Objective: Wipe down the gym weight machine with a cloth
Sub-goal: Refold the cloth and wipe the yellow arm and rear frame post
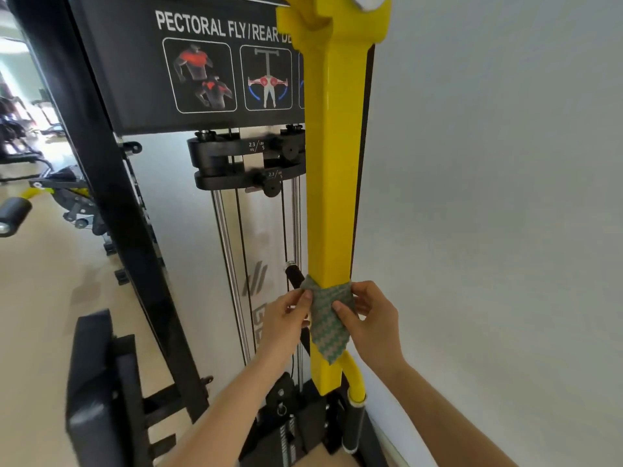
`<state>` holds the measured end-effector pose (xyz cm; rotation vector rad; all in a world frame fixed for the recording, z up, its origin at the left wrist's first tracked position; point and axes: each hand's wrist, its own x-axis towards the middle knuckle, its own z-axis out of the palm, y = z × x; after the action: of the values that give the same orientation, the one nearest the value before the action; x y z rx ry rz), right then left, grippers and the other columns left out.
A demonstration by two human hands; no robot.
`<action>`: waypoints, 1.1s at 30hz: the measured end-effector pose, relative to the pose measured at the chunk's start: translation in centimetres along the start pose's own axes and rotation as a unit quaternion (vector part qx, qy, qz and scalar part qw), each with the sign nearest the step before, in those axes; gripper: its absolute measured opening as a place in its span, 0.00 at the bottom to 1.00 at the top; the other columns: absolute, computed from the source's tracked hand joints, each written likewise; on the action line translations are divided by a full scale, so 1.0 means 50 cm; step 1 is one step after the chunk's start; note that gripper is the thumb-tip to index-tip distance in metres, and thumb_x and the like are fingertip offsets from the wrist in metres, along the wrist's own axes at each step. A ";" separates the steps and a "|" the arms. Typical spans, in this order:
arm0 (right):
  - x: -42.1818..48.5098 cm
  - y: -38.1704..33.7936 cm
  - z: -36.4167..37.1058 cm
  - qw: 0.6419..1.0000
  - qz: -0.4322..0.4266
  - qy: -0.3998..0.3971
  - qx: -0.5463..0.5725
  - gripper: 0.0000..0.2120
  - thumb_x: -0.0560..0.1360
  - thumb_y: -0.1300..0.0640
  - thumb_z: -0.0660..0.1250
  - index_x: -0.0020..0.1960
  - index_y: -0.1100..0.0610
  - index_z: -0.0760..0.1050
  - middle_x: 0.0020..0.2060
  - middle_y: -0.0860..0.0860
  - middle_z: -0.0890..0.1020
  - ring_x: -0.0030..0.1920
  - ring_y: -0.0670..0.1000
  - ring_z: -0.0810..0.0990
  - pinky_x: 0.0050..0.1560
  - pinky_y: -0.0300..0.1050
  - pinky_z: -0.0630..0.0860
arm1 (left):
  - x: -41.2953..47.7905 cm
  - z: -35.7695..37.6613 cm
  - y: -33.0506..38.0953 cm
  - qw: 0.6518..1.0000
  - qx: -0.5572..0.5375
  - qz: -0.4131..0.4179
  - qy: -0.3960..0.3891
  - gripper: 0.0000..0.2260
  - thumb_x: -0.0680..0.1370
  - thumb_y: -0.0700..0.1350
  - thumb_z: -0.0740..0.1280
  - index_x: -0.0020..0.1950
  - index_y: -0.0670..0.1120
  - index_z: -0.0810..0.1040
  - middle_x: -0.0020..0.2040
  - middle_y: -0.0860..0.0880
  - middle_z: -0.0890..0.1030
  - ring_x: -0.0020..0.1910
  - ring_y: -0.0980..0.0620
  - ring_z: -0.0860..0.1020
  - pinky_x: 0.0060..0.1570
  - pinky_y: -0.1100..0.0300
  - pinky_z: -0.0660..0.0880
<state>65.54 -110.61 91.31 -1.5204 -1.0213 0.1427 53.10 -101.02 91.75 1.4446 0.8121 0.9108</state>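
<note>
Left hand (pixel 286 315) and right hand (pixel 371 311) being used to hold a cloth (pixel 325 318) round the yellow post (pixel 333 163).
Each edge is being pinched between thumb and fingers, low on the weight machine (pixel 135 79). The cloth is judged light, soft and limp; it is best gripped at both edges and kept taut.

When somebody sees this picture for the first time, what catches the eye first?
A bright yellow beam runs down the middle of the view. Low on it, the left hand and the right hand pinch a green checked cloth against its front. Upper left, a black placard reads PECTORAL FLY.
</note>
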 end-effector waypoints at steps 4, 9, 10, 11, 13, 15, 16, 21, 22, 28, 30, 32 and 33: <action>-0.047 0.059 0.014 0.998 0.047 -0.036 -0.014 0.11 0.75 0.59 0.73 0.52 0.47 0.74 0.45 0.39 0.81 0.48 0.37 0.81 0.45 0.28 0.76 | -0.029 0.011 -0.076 0.998 -0.040 -0.057 0.009 0.11 0.82 0.45 0.65 0.62 0.44 0.82 0.55 0.43 0.85 0.53 0.46 0.85 0.55 0.51 0.82; -0.083 0.090 0.022 0.994 0.094 -0.047 -0.010 0.09 0.76 0.57 0.73 0.53 0.49 0.75 0.44 0.37 0.80 0.46 0.31 0.79 0.43 0.24 0.74 | -0.069 0.018 -0.108 0.997 -0.019 -0.058 0.043 0.07 0.82 0.43 0.67 0.57 0.52 0.81 0.54 0.45 0.84 0.53 0.48 0.83 0.53 0.57 0.81; -0.089 0.088 0.022 0.994 0.097 -0.043 -0.005 0.09 0.76 0.58 0.72 0.54 0.50 0.75 0.44 0.36 0.80 0.46 0.30 0.78 0.43 0.24 0.74 | -0.077 0.018 -0.111 0.997 -0.023 -0.062 0.046 0.07 0.81 0.43 0.67 0.57 0.52 0.81 0.54 0.45 0.84 0.54 0.48 0.83 0.55 0.54 0.81; -0.095 0.086 0.020 0.994 0.098 -0.040 0.000 0.09 0.77 0.58 0.72 0.55 0.51 0.76 0.44 0.36 0.80 0.46 0.30 0.78 0.43 0.23 0.73 | -0.085 0.017 -0.114 0.996 -0.024 -0.066 0.049 0.08 0.81 0.43 0.68 0.58 0.52 0.81 0.54 0.46 0.84 0.54 0.48 0.82 0.56 0.53 0.81; -0.110 0.079 0.015 0.994 0.099 -0.040 0.006 0.10 0.77 0.59 0.72 0.56 0.52 0.77 0.45 0.36 0.80 0.47 0.31 0.79 0.45 0.24 0.74 | -0.101 0.011 -0.117 0.996 0.000 -0.071 0.056 0.09 0.80 0.43 0.69 0.59 0.54 0.81 0.54 0.49 0.83 0.53 0.51 0.82 0.55 0.55 0.80; -0.130 0.074 0.008 0.995 0.095 -0.039 -0.002 0.11 0.77 0.58 0.72 0.57 0.49 0.77 0.46 0.36 0.81 0.48 0.33 0.80 0.47 0.25 0.74 | -0.115 0.004 -0.117 0.996 0.019 -0.068 0.055 0.12 0.79 0.42 0.71 0.59 0.58 0.80 0.54 0.53 0.83 0.51 0.56 0.82 0.52 0.60 0.79; -0.141 0.073 0.005 0.995 0.090 -0.037 -0.015 0.11 0.76 0.56 0.73 0.57 0.48 0.77 0.47 0.37 0.81 0.49 0.35 0.80 0.48 0.26 0.74 | -0.123 0.000 -0.117 0.996 0.019 -0.068 0.051 0.14 0.79 0.42 0.71 0.58 0.60 0.79 0.54 0.55 0.83 0.49 0.58 0.82 0.51 0.61 0.79; -0.212 0.067 0.014 0.982 -0.037 -0.003 -0.184 0.18 0.72 0.56 0.77 0.60 0.53 0.80 0.58 0.46 0.81 0.57 0.45 0.77 0.58 0.34 0.74 | -0.173 -0.019 -0.112 0.989 -0.104 -0.094 -0.037 0.15 0.79 0.41 0.69 0.65 0.52 0.79 0.56 0.53 0.85 0.56 0.52 0.83 0.55 0.56 0.81; -0.227 0.065 0.021 0.974 -0.061 0.004 -0.218 0.20 0.71 0.58 0.77 0.61 0.54 0.80 0.60 0.49 0.80 0.58 0.48 0.77 0.59 0.37 0.74 | -0.181 -0.027 -0.111 0.987 -0.119 -0.088 -0.062 0.17 0.78 0.42 0.69 0.67 0.50 0.78 0.57 0.53 0.85 0.57 0.52 0.83 0.54 0.57 0.81; -0.253 0.065 0.056 0.961 -0.090 0.014 -0.260 0.22 0.70 0.66 0.77 0.63 0.58 0.80 0.67 0.52 0.77 0.61 0.56 0.75 0.65 0.36 0.68 | -0.165 -0.046 -0.140 0.994 -0.037 -0.045 -0.087 0.20 0.75 0.41 0.75 0.66 0.49 0.79 0.57 0.55 0.83 0.54 0.53 0.83 0.51 0.58 0.82; -0.251 0.057 0.061 0.969 -0.066 0.015 -0.236 0.23 0.70 0.68 0.75 0.65 0.59 0.78 0.69 0.53 0.75 0.65 0.54 0.75 0.67 0.38 0.71 | -0.148 -0.040 -0.147 0.996 -0.033 -0.044 -0.071 0.15 0.75 0.42 0.76 0.59 0.52 0.81 0.55 0.55 0.84 0.52 0.51 0.84 0.50 0.55 0.83; -0.245 0.042 0.061 0.982 -0.013 0.023 -0.185 0.25 0.72 0.68 0.74 0.67 0.59 0.75 0.69 0.53 0.72 0.67 0.48 0.73 0.64 0.35 0.74 | -0.131 -0.035 -0.150 0.996 -0.024 -0.036 -0.079 0.11 0.75 0.41 0.76 0.54 0.53 0.82 0.52 0.55 0.84 0.50 0.52 0.84 0.48 0.54 0.83; -0.242 0.035 0.060 0.986 0.018 0.028 -0.161 0.27 0.72 0.67 0.74 0.69 0.57 0.73 0.69 0.53 0.71 0.66 0.48 0.73 0.61 0.31 0.74 | -0.124 -0.037 -0.150 0.996 -0.019 -0.029 -0.081 0.10 0.75 0.41 0.76 0.52 0.53 0.83 0.50 0.56 0.84 0.48 0.53 0.84 0.47 0.55 0.83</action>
<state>57.31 -116.09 83.56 -1.8253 -1.0072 -0.0429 48.86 -105.14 83.84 1.4354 0.7078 0.7505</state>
